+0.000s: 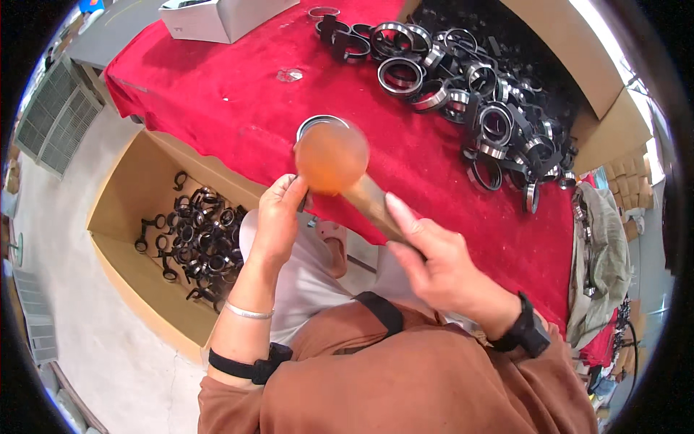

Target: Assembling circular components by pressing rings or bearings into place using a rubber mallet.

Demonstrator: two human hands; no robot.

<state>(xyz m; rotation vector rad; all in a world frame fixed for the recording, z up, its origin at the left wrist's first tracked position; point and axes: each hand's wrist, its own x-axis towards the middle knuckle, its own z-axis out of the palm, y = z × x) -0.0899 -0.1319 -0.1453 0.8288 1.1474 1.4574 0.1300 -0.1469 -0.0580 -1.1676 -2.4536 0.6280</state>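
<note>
My right hand (442, 262) is closed round the wooden handle of a mallet (333, 158) with an amber-orange head, slightly blurred. The head is over a metal ring (319, 120) near the edge of the red-covered table and hides most of it. Close against that ring, my left hand (278, 217) is pinched on a dark part below it, which seems to belong to the ring. Whether the mallet touches the ring, I cannot tell.
Black-and-silver rings (481, 108) lie heaped on the red cloth (405, 152), spilling from a tipped cardboard box (571, 50). Another cardboard box (119, 189) on the floor at left holds several rings. A white box (217, 20) stands at the back; grey-green fabric (603, 253) hangs at right.
</note>
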